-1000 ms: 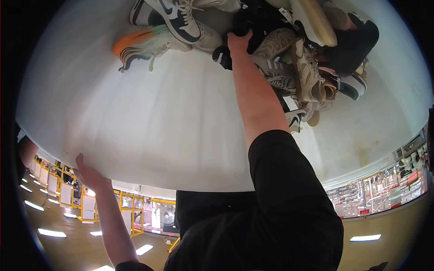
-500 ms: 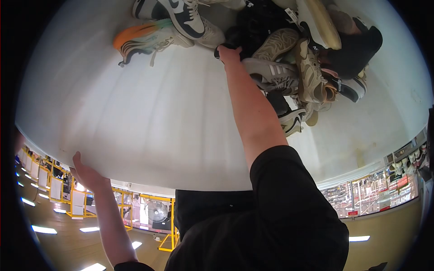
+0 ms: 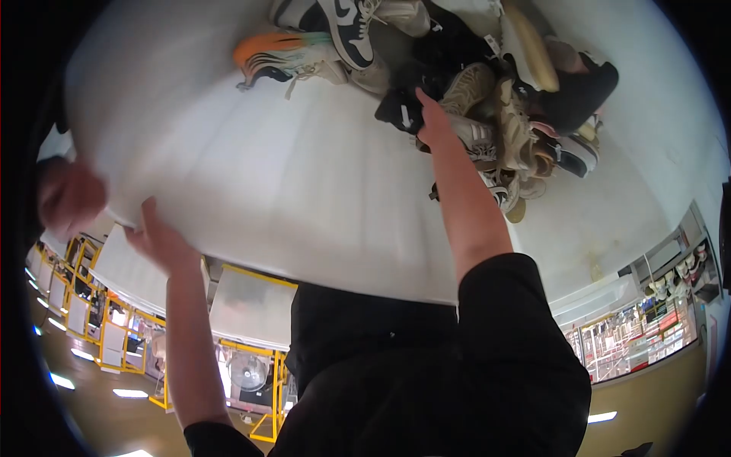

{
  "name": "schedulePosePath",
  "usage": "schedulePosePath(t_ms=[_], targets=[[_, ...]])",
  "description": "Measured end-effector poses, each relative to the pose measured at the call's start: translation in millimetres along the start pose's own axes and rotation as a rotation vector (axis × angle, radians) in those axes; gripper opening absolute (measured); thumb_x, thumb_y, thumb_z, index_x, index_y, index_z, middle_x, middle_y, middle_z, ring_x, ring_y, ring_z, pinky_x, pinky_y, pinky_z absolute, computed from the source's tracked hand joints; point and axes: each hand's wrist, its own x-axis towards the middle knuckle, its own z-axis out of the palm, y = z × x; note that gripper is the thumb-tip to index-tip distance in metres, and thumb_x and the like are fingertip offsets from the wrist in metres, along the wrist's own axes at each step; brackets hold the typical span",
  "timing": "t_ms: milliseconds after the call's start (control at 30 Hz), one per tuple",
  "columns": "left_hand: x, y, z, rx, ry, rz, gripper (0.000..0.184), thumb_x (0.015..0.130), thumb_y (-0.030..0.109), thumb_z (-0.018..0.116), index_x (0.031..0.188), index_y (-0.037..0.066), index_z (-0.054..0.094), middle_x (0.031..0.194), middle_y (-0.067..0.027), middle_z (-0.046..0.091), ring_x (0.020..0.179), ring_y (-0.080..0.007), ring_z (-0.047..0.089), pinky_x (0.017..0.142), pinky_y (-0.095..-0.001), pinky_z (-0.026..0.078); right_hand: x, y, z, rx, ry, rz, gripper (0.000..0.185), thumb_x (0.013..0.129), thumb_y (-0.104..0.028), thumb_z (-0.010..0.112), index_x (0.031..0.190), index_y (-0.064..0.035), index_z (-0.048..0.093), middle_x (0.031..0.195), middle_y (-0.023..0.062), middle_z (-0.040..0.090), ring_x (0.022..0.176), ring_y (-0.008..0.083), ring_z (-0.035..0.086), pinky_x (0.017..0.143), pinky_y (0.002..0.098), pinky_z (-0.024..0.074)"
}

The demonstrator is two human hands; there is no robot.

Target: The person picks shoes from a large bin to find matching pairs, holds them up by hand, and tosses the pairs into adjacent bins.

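My right hand [image 3: 432,120] is closed on a black shoe [image 3: 400,113] with a small white mark, at the near edge of a shoe heap. Its fingers are partly hidden behind the shoe. At the left, my left hand [image 3: 164,242] grips the rim of a large white bin [image 3: 304,183], thumb inside and fingers over the edge. Close to my right hand lie a brown patterned shoe [image 3: 468,87], a grey striped sneaker [image 3: 474,131] and a beige sneaker [image 3: 515,126]. A navy-and-white sneaker [image 3: 350,34] rests above an orange and pale sneaker [image 3: 278,57].
Another person [image 3: 72,196] shows blurred at the left edge. Yellow-framed racks [image 3: 263,411] and a fan [image 3: 249,372] stand beyond the rim. Shelves of goods [image 3: 632,346] are at the right. A black shoe [image 3: 582,95] lies at the heap's right side.
The black shoe in my right hand has come further into sight, turned to show its white mark. My view has shifted, and another person shows more at the left.
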Motion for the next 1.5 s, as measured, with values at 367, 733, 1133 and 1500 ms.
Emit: schedulePosePath(t_ms=[367,733,1133,1500], targets=[[13,-10,44,0.219,0.233,0.184,0.103,0.077,0.035,0.09,0.147,-0.014,0.032,0.14,-0.0289,0.05,0.128,-0.0396,0.055,0.109,-0.0452,0.046,-461,-48,59,-0.929,-0.091,-0.378,0.079,0.086,-0.046,0.082,0.14,0.0054,0.057,0.147,0.0245,0.055,0.129,0.0291,0.06,0.107,0.0379,0.0479],[-173,24,-123,-0.405,-1.225,-0.004,0.122,0.084,0.031,0.084,0.162,-0.004,-0.003,0.155,-0.0281,0.04,0.148,-0.0367,0.039,0.118,-0.0427,0.037,-590,129,118,-1.657,0.0,-0.931,0.05,0.083,-0.052,0.076,0.111,-0.011,0.075,0.107,0.0207,0.062,0.099,0.0391,0.066,0.087,0.0468,0.054],[-170,-21,-120,-0.281,-1.111,0.314,0.107,0.085,0.006,0.073,0.166,0.006,0.004,0.157,-0.0236,0.042,0.142,-0.0344,0.049,0.117,-0.038,0.039,-524,163,61,-0.85,0.376,-1.022,0.068,0.08,-0.013,0.073,0.143,-0.0047,0.049,0.118,0.0193,0.062,0.103,0.031,0.065,0.091,0.0403,0.0519],[-117,25,-206,-0.885,-1.459,-0.359,0.049,0.104,0.03,0.054,0.145,0.003,0.053,0.134,-0.0131,0.065,0.118,-0.0248,0.066,0.102,-0.039,0.054,-643,120,59,-0.177,-0.436,-0.597,0.063,0.083,-0.001,0.058,0.146,-0.0037,0.051,0.125,0.0091,0.066,0.109,0.0215,0.066,0.096,0.0338,0.0526]])
